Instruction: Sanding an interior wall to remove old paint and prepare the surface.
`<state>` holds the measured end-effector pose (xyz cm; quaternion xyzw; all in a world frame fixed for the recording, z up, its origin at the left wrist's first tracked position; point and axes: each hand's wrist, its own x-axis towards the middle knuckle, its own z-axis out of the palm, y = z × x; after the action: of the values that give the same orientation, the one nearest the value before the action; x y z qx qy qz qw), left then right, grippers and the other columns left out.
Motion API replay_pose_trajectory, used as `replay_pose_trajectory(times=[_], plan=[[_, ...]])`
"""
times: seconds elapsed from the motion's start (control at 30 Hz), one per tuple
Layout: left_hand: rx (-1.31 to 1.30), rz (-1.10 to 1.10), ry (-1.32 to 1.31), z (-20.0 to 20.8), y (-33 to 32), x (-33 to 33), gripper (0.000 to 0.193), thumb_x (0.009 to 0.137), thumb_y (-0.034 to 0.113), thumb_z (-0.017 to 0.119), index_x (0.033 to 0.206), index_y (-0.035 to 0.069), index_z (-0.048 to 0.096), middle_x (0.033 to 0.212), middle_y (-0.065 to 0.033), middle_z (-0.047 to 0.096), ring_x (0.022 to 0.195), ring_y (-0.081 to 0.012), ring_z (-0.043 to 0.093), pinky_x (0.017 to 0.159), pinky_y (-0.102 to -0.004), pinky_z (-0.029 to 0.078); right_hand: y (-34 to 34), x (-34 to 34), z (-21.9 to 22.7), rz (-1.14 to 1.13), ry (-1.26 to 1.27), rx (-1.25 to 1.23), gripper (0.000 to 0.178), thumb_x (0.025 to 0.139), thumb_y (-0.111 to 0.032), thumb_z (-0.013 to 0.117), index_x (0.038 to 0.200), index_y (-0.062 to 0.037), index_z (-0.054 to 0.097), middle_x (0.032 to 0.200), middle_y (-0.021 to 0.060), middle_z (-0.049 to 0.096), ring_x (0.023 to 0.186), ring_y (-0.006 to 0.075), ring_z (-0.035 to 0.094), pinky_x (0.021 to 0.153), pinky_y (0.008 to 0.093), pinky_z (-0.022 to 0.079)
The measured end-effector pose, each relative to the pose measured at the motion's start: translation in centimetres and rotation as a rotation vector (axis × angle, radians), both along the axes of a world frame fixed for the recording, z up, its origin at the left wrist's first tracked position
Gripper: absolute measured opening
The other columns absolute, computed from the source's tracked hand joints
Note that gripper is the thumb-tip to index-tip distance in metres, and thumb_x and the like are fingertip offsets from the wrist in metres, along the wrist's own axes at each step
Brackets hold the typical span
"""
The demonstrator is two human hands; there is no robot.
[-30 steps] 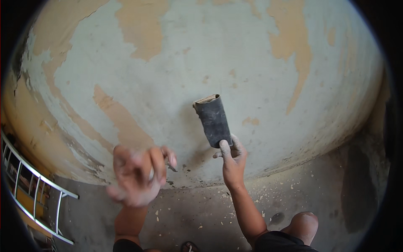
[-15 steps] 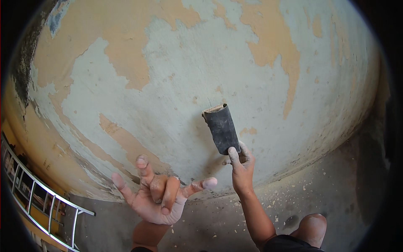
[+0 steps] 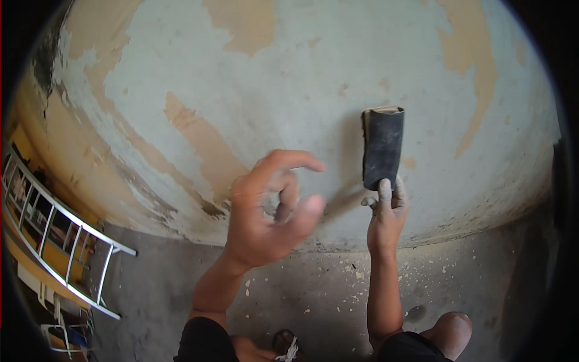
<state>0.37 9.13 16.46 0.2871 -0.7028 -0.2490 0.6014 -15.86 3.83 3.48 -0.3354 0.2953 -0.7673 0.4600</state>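
My right hand grips the lower end of a sanding block, a dark sheet of sandpaper wrapped round a pale core that shows at its top end. The thumb lies on the near face, and dust coats the fingers. The block stands nearly upright in front of the wall, casting a shadow to its left; I cannot tell whether it touches. To its left my left hand is raised, slightly blurred, with nothing in it. Its index finger points right, the thumb is apart below, and the other fingers are curled.
Tan patches show where the wall's pale coat has flaked. An aluminium ladder lies along the left side, with a white metal frame below it. Paint chips dot the grey floor. My sandalled foot and bare knee show below.
The view has shifted left and down. My left hand has turned from palm-up with spread fingers to a sideways curve. The sanding block, still in my right hand, stands more upright and farther right in view.
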Motion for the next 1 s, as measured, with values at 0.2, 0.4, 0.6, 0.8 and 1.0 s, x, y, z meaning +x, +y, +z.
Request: replay_pose_trajectory(times=[0.2,0.4,0.6,0.8,1.0], plan=[[0.106,0.171,-0.883,-0.8,-0.2,-0.3,0.015,0.080,0.022,0.063,0.089,0.011,0.065,0.050,-0.0036,0.046,0.048,-0.0184,0.050,0.068,-0.0376,0.043,0.3,-0.6,-0.4,-0.065,0.048,-0.024,0.035,0.097,-0.023,0.059,0.121,0.0021,0.058,0.095,0.0051,0.061,0.072,0.0084,0.055,0.063,0.0259,0.048],[0.183,0.139,-1.513,0.6,4.7,0.1,0.027,0.071,0.024,0.065,0.094,0.010,0.066,0.056,-0.0096,0.058,0.056,-0.0303,0.060,0.076,-0.0426,0.048,0.0,-0.3,-1.6,-0.041,0.049,0.013,0.034,0.097,-0.022,0.059,0.122,0.0012,0.058,0.097,0.0035,0.061,0.083,0.0080,0.056,0.063,0.0264,0.049],[-0.041,0.340,-1.228,-1.9,7.0,-4.0,0.016,0.077,0.027,0.066,0.083,0.012,0.065,0.054,-0.0001,0.049,0.057,-0.0121,0.057,0.088,-0.0536,0.045,0.1,-1.8,-1.1,-0.079,0.072,-0.079,0.023,0.099,-0.021,0.056,0.114,-0.0042,0.060,0.099,0.0018,0.061,0.084,0.0079,0.055,0.060,0.0269,0.047],[-0.008,0.242,-1.308,-2.1,6.2,-3.0,0.031,0.087,0.034,0.055,0.086,0.005,0.066,0.052,-0.0001,0.052,0.053,-0.0133,0.057,0.084,-0.0508,0.049,0.0,-0.4,-1.8,-0.075,0.046,-0.073,0.023,0.099,-0.022,0.056,0.115,-0.0057,0.059,0.099,-0.0002,0.063,0.085,0.0071,0.057,0.061,0.0270,0.046],[0.102,0.201,-1.471,-0.7,5.5,-2.9,0.036,0.090,0.036,0.053,0.088,0.003,0.066,0.052,-0.0001,0.053,0.053,-0.0137,0.058,0.083,-0.0502,0.050,-0.5,0.3,-1.2,-0.134,0.103,-0.048,0.024,0.100,-0.025,0.054,0.115,-0.0074,0.059,0.097,-0.0001,0.064,0.087,0.0069,0.059,0.063,0.0267,0.044]])
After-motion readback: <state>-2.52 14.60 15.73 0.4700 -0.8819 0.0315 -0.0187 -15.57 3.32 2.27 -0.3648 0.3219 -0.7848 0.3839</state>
